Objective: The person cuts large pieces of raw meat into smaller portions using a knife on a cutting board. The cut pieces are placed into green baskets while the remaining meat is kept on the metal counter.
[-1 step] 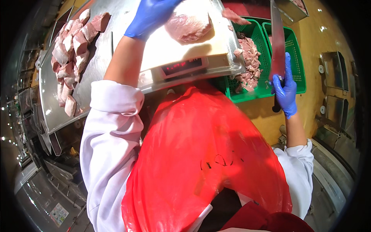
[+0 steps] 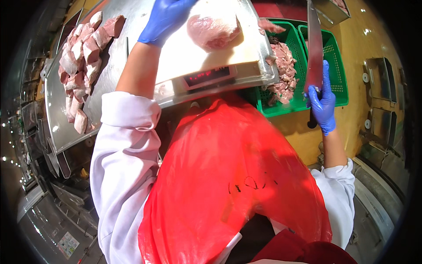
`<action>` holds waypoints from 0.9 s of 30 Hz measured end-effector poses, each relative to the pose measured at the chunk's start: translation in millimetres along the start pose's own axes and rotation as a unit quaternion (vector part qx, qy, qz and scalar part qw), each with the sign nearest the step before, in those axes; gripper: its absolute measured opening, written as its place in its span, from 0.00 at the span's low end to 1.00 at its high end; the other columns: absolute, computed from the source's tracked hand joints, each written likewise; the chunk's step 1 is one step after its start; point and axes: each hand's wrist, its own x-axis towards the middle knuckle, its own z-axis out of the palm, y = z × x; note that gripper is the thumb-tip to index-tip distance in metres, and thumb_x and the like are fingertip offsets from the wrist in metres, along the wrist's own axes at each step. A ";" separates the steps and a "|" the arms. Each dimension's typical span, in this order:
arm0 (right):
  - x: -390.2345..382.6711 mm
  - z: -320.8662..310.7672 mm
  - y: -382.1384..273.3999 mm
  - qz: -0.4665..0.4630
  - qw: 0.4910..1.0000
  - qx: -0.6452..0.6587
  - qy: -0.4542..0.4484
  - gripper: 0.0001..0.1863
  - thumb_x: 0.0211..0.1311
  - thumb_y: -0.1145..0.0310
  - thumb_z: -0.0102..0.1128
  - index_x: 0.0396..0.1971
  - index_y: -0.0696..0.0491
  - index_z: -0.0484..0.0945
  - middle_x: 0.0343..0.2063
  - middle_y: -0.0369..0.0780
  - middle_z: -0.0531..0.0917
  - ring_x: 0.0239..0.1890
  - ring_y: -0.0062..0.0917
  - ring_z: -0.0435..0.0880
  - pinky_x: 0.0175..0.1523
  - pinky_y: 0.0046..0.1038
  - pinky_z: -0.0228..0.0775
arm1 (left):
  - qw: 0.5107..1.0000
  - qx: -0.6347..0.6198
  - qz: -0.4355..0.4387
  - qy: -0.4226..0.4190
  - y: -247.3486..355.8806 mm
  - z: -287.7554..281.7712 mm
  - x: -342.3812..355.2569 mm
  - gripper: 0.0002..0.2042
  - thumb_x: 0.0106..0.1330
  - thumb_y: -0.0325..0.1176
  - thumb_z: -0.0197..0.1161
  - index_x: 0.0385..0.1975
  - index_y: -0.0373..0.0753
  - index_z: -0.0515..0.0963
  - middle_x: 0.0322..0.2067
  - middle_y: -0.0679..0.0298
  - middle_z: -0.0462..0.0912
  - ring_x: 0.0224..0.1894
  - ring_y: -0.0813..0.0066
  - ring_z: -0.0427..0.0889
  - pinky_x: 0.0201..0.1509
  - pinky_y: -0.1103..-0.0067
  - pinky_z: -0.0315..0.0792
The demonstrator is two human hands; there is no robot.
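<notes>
A large piece of raw meat (image 2: 215,30), pink with a pale top, sits on the white cutting board (image 2: 237,55). My left hand (image 2: 169,20), in a blue glove, is over the board, just left of that meat. Its fingers run past the upper edge of the picture, so their pose is hidden. At the right, my right hand (image 2: 324,105), also gloved in blue, grips a large knife (image 2: 314,53) by its dark handle, one finger laid along the blade. The broad blade points away from me, over the green baskets.
Cut meat chunks (image 2: 81,66) are heaped on the steel table (image 2: 107,83) at the left. A red-lit scale display (image 2: 209,77) shows at the board's near edge. Small meat trimmings (image 2: 283,70) fill part of one green basket (image 2: 281,110); another green basket (image 2: 340,70) adjoins it.
My left hand has shifted slightly left and away from the meat. My right hand, still holding the knife, has moved a little to the left.
</notes>
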 end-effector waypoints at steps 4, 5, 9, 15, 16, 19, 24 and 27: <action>-1.4 42.7 -5.1 0.016 0.998 0.054 0.030 0.44 0.69 0.80 0.55 0.80 0.42 0.47 0.22 0.30 0.76 0.20 0.10 0.66 0.27 0.18 0.67 | 0.987 0.112 -0.037 0.108 -44.9 -58.4 0.4 0.20 0.76 0.43 0.56 0.58 0.34 0.72 0.49 0.61 0.79 0.48 0.73 0.78 0.53 0.76 0.73; 2.1 59.3 -11.0 -0.008 0.998 0.027 0.048 0.44 0.67 0.80 0.56 0.79 0.43 0.49 0.19 0.29 0.74 0.19 0.11 0.66 0.27 0.20 0.67 | 0.983 0.113 -0.053 0.134 -57.2 -72.3 0.0 0.21 0.77 0.47 0.54 0.59 0.35 0.72 0.52 0.61 0.78 0.54 0.73 0.76 0.56 0.73 0.72; 31.6 139.1 -56.9 -0.050 0.998 -0.021 0.040 0.42 0.67 0.75 0.57 0.79 0.43 0.50 0.14 0.36 0.73 0.16 0.20 0.68 0.26 0.27 0.69 | 0.952 0.168 -0.003 0.255 -90.6 -103.9 5.4 0.22 0.80 0.43 0.49 0.62 0.31 0.70 0.59 0.53 0.75 0.61 0.62 0.72 0.64 0.68 0.67; 109.7 261.2 -94.7 -0.141 0.946 -0.284 0.072 0.42 0.64 0.68 0.55 0.78 0.41 0.51 0.20 0.46 0.81 0.20 0.42 0.82 0.27 0.43 0.76 | 0.863 0.315 0.200 0.340 -167.9 -146.1 11.9 0.20 0.82 0.35 0.46 0.60 0.23 0.70 0.60 0.39 0.72 0.62 0.46 0.70 0.69 0.62 0.63; 117.2 272.0 -97.1 -0.151 0.929 -0.327 0.082 0.43 0.63 0.68 0.55 0.78 0.41 0.50 0.21 0.45 0.82 0.20 0.42 0.83 0.27 0.43 0.77 | 0.872 0.243 0.226 0.359 -164.4 -139.5 12.6 0.20 0.82 0.35 0.47 0.59 0.22 0.70 0.59 0.38 0.72 0.61 0.44 0.71 0.68 0.63 0.63; 119.5 286.1 -103.4 -0.093 0.912 -0.398 0.042 0.46 0.61 0.70 0.56 0.79 0.41 0.48 0.22 0.44 0.82 0.21 0.42 0.84 0.27 0.44 0.78 | 0.886 0.233 0.144 0.374 -148.1 -137.0 6.4 0.20 0.81 0.37 0.48 0.59 0.23 0.68 0.57 0.39 0.72 0.59 0.46 0.71 0.67 0.63 0.64; 64.8 278.4 -111.2 -0.026 0.890 -0.453 -0.040 0.48 0.60 0.74 0.56 0.79 0.40 0.46 0.23 0.45 0.81 0.21 0.45 0.84 0.28 0.45 0.78 | 0.922 0.110 0.115 0.354 -154.3 -138.0 -10.1 0.21 0.79 0.37 0.50 0.60 0.24 0.67 0.56 0.43 0.73 0.59 0.54 0.72 0.66 0.66 0.65; 2.8 256.4 -123.6 0.050 0.870 -0.481 -0.095 0.46 0.62 0.74 0.56 0.79 0.36 0.49 0.25 0.47 0.82 0.23 0.45 0.82 0.28 0.45 0.75 | 0.926 0.014 0.141 0.351 -165.4 -136.9 -17.3 0.15 0.70 0.35 0.66 0.47 0.31 0.77 0.39 0.61 0.81 0.41 0.74 0.78 0.49 0.77 0.72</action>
